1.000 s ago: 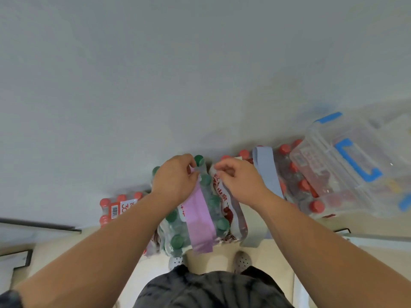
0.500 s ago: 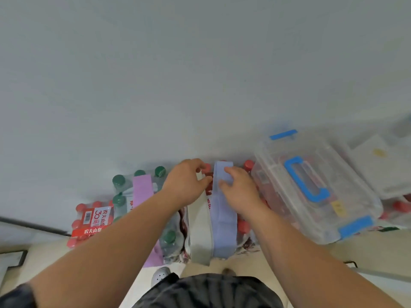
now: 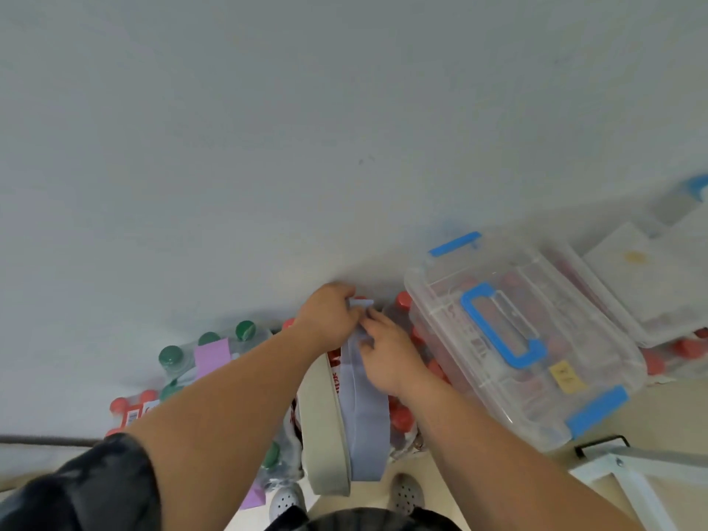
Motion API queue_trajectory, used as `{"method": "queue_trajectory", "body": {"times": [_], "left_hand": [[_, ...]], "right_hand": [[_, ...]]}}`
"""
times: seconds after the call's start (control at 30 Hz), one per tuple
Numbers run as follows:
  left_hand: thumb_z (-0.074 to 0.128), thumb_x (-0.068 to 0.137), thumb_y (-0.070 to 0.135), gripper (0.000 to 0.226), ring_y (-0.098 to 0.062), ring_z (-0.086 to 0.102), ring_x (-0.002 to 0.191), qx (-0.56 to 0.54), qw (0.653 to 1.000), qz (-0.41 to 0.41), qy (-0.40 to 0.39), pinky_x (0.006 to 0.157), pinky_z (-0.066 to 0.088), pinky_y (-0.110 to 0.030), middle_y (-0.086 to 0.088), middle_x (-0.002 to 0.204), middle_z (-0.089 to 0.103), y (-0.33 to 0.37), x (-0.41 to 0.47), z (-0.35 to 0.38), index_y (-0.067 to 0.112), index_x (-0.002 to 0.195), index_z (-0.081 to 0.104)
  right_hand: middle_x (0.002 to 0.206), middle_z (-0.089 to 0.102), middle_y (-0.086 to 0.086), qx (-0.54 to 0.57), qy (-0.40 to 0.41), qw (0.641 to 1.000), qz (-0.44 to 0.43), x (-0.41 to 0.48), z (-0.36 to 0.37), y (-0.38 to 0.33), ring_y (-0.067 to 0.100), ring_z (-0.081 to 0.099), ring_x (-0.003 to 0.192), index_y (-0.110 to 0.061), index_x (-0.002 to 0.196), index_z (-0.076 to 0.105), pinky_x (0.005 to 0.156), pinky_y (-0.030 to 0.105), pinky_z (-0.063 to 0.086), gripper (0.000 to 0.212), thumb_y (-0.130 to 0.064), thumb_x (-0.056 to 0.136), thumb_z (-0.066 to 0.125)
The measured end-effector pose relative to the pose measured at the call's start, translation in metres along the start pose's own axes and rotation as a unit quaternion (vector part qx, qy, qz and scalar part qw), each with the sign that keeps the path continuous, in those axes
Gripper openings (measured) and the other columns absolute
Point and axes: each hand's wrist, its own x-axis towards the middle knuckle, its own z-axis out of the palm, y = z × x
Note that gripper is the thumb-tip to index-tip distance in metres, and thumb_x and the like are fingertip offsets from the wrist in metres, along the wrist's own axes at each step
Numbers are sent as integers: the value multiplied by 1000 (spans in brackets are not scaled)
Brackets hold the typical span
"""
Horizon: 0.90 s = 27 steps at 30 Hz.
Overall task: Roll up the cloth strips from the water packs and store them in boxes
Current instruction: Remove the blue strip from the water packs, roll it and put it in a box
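Note:
A blue-grey cloth strip (image 3: 364,423) lies lengthwise over a water pack with red caps (image 3: 400,415). My left hand (image 3: 329,320) and my right hand (image 3: 387,350) both pinch its far end by the wall, where the end is folded over. A beige strip (image 3: 323,427) lies beside it on the left. Further left, a purple strip (image 3: 212,354) drapes over a pack with green caps (image 3: 172,356). A clear box with blue handle and clips (image 3: 509,339) sits closed on the packs to the right.
A white wall rises right behind the packs. A second clear box with a white lid (image 3: 647,277) sits at the far right. Another red-capped pack (image 3: 130,410) stands at the left. My shoes (image 3: 406,492) are just below the packs, and a white frame (image 3: 628,480) is at lower right.
The view has shifted right from the purple strip to the blue-grey one. Both hands have left the purple strip and closed on the far end of the blue-grey strip.

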Motion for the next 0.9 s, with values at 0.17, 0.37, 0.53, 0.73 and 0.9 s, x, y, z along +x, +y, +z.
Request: {"method": "queue_trajectory", "body": {"times": [0.17, 0.37, 0.53, 0.73, 0.9], "left_hand": [[60, 86, 20, 14, -28, 63, 81, 26, 999, -12, 30, 71, 54, -37, -9, 86, 69, -3, 2, -1, 13, 83, 71], [64, 89, 24, 9, -21, 63, 79, -58, 997, -16, 48, 68, 48, -27, 2, 78, 68, 3, -12, -4, 19, 87, 72], [69, 89, 25, 14, -10, 51, 51, -177, 981, -19, 75, 52, 41, -22, 3, 58, 60, 16, -54, -20, 21, 76, 71], [66, 86, 13, 14, -27, 65, 60, -276, 955, -12, 113, 66, 57, -48, -13, 69, 72, 39, -109, -39, 16, 74, 73], [68, 89, 10, 13, -18, 65, 67, -339, 932, 12, 131, 71, 58, -44, -16, 77, 73, 56, -153, -50, 11, 78, 75]], "right_hand": [[170, 11, -1, -29, -19, 999, 4, -4, -1, 1, 24, 11, 156, -17, 157, 30, 127, 39, 18, 53, -19, 106, 43], [164, 29, 0, 26, 52, 998, 4, -30, -6, -9, 19, 30, 150, -13, 154, 37, 121, 29, 27, 50, -17, 105, 44], [143, 53, 3, 76, 95, 992, -21, -52, -32, -28, 20, 52, 129, -14, 138, 54, 104, 26, 41, 37, -13, 102, 47], [140, 57, -6, 127, 101, 983, -89, -96, -49, -39, 12, 53, 129, -23, 142, 52, 109, 33, 44, 40, -23, 103, 51], [121, 63, -13, 183, 142, 963, -135, -135, -66, -43, 1, 60, 110, -26, 127, 63, 96, 24, 50, 30, -17, 99, 58]]}}
